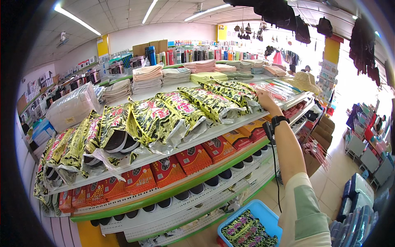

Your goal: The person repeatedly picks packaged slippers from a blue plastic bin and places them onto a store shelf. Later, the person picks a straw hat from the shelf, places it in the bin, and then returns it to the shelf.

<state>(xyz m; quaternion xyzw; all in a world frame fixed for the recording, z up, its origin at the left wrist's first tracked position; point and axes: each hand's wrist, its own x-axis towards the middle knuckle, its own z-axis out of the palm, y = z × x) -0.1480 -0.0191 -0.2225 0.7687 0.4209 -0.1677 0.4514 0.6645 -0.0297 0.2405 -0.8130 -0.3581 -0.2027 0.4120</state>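
Observation:
My right hand (266,100) reaches out to the right end of a row of yellow-and-black patterned plastic packages. It is against the side of the endmost package (247,92); its fingertips are partly hidden, so I cannot tell whether they grip. A black band with a small device (279,122) and a cable is on the wrist. The packages lie side by side along the white top shelf (197,136). Dark shoes with pale soles (120,142) show at the mouth of one package (115,119). My left hand is out of view.
Folded towels (176,76) are stacked behind the packages. Red boxes (168,168) line the shelf below, with dark shoes (213,182) under them. A blue plastic bin (268,208) with patterned packages (247,230) stands on the floor. A straw hat (304,82) sits at the far end.

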